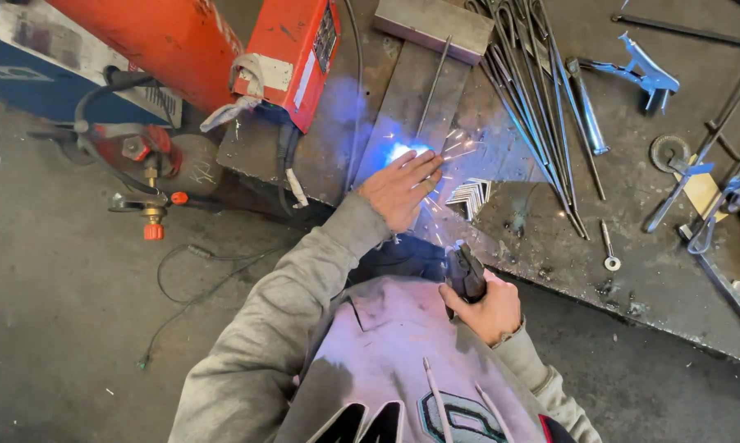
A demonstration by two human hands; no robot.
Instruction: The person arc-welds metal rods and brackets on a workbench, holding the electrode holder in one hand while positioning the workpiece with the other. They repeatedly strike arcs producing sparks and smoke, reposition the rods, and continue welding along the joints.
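My left hand (pixel 398 189) lies flat, fingers stretched out, on a grey steel plate (pixel 403 98) of the workbench. Right past its fingertips burns a bright blue welding arc (pixel 407 152), throwing sparks to the right. A thin steel rod (pixel 434 82) runs from the arc toward the far edge. My right hand (pixel 483 308) is closer to my body, closed around a black welding holder (pixel 467 275) that points toward the bench. My grey sleeves and sweatshirt fill the bottom of the view.
An orange welding machine (pixel 296 57) with cables stands at the bench's left end, a gas regulator with a red knob (pixel 152 223) on the floor beside it. On the bench lie a stack of small angle pieces (pixel 471 197), a bundle of rods (pixel 534 107), blue clamps (pixel 649 78) and a washer (pixel 612 262).
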